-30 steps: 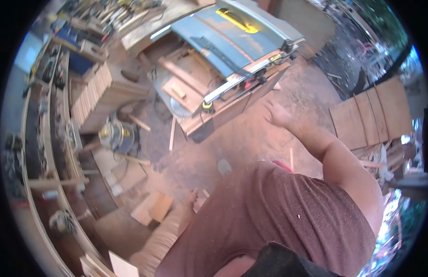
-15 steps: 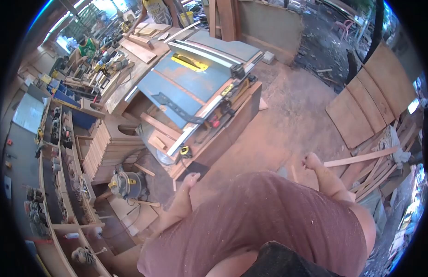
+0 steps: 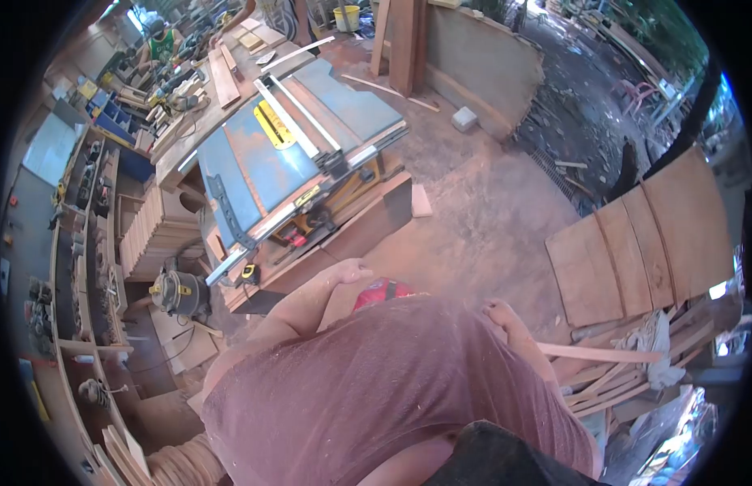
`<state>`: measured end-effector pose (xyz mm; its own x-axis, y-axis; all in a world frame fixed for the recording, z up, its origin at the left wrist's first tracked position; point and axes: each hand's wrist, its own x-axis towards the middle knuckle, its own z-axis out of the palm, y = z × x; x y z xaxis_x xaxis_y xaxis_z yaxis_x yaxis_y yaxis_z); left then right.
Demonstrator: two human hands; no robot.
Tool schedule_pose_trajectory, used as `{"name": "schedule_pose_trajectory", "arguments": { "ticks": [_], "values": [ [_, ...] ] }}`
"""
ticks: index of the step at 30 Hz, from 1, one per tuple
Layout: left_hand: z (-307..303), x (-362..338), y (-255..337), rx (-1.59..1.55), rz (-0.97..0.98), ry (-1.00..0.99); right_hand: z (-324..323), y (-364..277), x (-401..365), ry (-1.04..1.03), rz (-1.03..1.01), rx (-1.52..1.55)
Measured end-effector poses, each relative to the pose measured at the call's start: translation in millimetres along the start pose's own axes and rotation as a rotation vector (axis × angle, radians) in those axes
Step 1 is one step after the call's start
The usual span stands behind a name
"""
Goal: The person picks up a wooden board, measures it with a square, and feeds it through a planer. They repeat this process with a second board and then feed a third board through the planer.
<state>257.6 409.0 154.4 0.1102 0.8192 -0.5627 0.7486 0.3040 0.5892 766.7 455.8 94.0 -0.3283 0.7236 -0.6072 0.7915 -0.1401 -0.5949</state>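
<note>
My left hand (image 3: 350,271) is raised in front of my body, near the edge of the table saw's wooden base; its fingers look curled, and what they hold, if anything, is hidden. Lower right of it, my right hand (image 3: 499,313) hangs by my side over the dusty floor, fingers curled, contents too small to make out. The blue-grey table saw (image 3: 275,174) with a yellow insert (image 3: 274,124) stands ahead on the left. On its near corner lies a yellow and black tape measure (image 3: 250,274).
Two people (image 3: 159,47) are at a cluttered bench, back left. A shop vacuum (image 3: 179,293) stands left, beside tool shelves (image 3: 60,324). Curved wooden panels (image 3: 627,247) and scrap strips (image 3: 635,373) lie on the right. A white block (image 3: 464,119) rests on the floor.
The view has swung, and the saw sits further left. My left hand has come up and inward across my front; a red patch now shows beside my shirt. My right hand is closer to my body.
</note>
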Motion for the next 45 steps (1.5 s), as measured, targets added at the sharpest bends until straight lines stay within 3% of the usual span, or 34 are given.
{"name": "schedule_pose_trajectory", "arguments": {
  "ticks": [2, 4, 5, 7, 9, 10, 11, 12, 13, 15, 16, 18, 20, 21, 23, 26, 29, 30, 34, 36, 37, 39, 41, 43, 45],
  "values": [
    [-16, 34, 41, -0.026, 0.073, -0.16, -36, -21, 35, 0.052, -0.003, 0.097],
    [-28, 77, 83, 0.009, 0.101, -0.167, -84, -44, 73, 0.083, -0.009, 0.233],
    [-35, 103, 104, 0.049, 0.129, -0.181, -108, -47, 95, 0.083, -0.018, 0.218],
    [-50, 164, 144, 0.046, 0.232, -0.225, -154, -45, 129, 0.275, -0.179, 0.092],
    [-45, 266, 155, 0.038, 0.48, -0.288, -195, -26, 154, 0.306, -0.093, 0.129],
    [-44, 308, 159, 0.073, 0.509, -0.222, -215, -6, 163, 0.255, -0.022, 0.183],
    [-53, 348, 172, 0.113, 0.541, -0.146, -225, 17, 168, 0.271, 0.243, 0.258],
    [-69, 392, 199, 0.297, 0.549, -0.219, -242, 47, 173, 0.203, 0.328, 0.19],
    [-84, 428, 222, 0.476, 0.545, -0.301, -232, 175, 210, 0.374, 0.072, -0.082],
    [-145, 437, 271, 0.32, 0.555, -0.101, -269, 151, 206, 0.161, 0.303, -0.039],
    [-185, 440, 304, 0.368, 0.57, -0.114, -286, 140, 218, 0.133, 0.333, -0.026],
    [-231, 466, 329, 0.407, 0.569, -0.111, -322, 121, 252, 0.096, 0.35, -0.016],
    [-264, 501, 333, 0.062, 0.528, 0.037, -359, 102, 298, 0.068, 0.323, -0.024],
    [-281, 515, 334, 0.052, 0.51, 0.057, -378, 91, 323, 0.05, 0.305, -0.034],
    [-313, 535, 338, 0.022, 0.36, 0.121, -416, 70, 375, 0.011, 0.259, -0.069],
    [-361, 544, 339, 0.007, 0.278, 0.22, -479, 33, 467, -0.059, 0.168, -0.142],
    [-383, 586, 298, 0.011, 0.252, 0.343, -554, -10, 563, -0.141, 0.059, -0.262],
    [-396, 592, 290, -0.021, 0.16, 0.297, -582, -27, 597, -0.173, 0.022, -0.307],
    [-453, 570, 290, -0.076, -0.017, 0.232, -685, -144, 717, -0.267, -0.165, -0.515],
    [-457, 567, 267, -0.198, -0.074, 0.382, -714, -184, 831, -0.279, -0.312, -0.794],
    [-461, 566, 255, -0.295, -0.116, 0.515, -713, -231, 849, -0.148, 0.016, -0.261],
    [-482, 566, 235, -0.373, -0.17, 0.57, -707, -327, 893, -0.06, -0.153, -0.224],
    [-515, 570, 217, -0.44, -0.216, 0.614, -683, -413, 928, -0.104, -0.232, -0.201],
    [-549, 572, 195, -0.442, -0.228, 0.67, -652, -456, 965, -0.145, -0.292, -0.168],
    [-581, 587, 161, -0.449, -0.227, 0.72, -620, -498, 1005, -0.24, -0.589, -0.457]
  ]
}}
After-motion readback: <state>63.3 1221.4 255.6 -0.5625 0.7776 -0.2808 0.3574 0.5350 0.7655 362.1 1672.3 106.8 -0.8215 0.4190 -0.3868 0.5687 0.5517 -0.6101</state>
